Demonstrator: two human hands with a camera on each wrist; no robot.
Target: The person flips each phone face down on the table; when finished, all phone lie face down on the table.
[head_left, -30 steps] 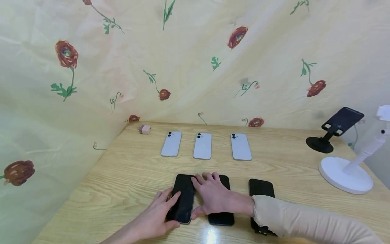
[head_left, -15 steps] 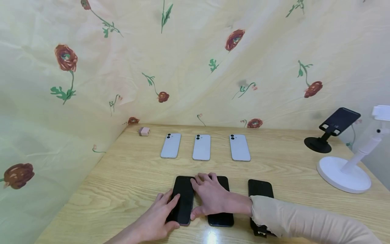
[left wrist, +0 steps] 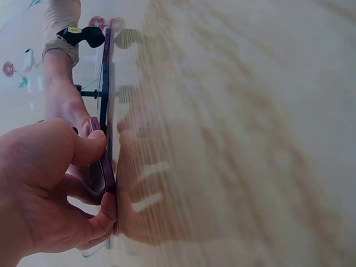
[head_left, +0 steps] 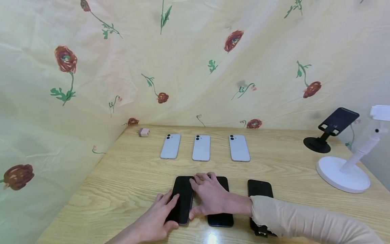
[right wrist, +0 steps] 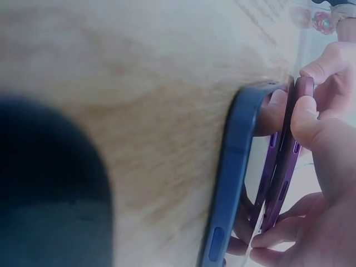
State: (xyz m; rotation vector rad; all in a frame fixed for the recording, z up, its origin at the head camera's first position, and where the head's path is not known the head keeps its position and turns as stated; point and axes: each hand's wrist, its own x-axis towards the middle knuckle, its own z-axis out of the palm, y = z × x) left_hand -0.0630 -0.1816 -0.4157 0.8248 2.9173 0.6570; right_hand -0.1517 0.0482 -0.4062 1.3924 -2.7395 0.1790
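Note:
In the head view a black-screened phone (head_left: 184, 200) lies screen up at the front of the table. My left hand (head_left: 155, 215) holds its left side, thumb at the bottom edge and fingers along the side. From the other side my right hand (head_left: 211, 196) grips its right edge, partly covering a second dark phone (head_left: 220, 219). The wrist views show the gripped phone's purple edge (right wrist: 286, 161) pinched between thumbs and fingers. It looks slightly raised on its right side, with its reflection beside it. The second phone's blue edge (right wrist: 231, 161) is close by, apart from the right fingers.
A third dark phone (head_left: 260, 188) lies partly under the right sleeve (head_left: 283, 213). Behind are three white phones, back up, one being the middle white phone (head_left: 201, 148). A pink charger (head_left: 144, 132), black stand (head_left: 324, 139) and white stand (head_left: 342, 174) stand farther off.
The gripped phone's right edge has moved slightly left, with the right hand following it. Both hands keep their hold; the head view has shifted a little.

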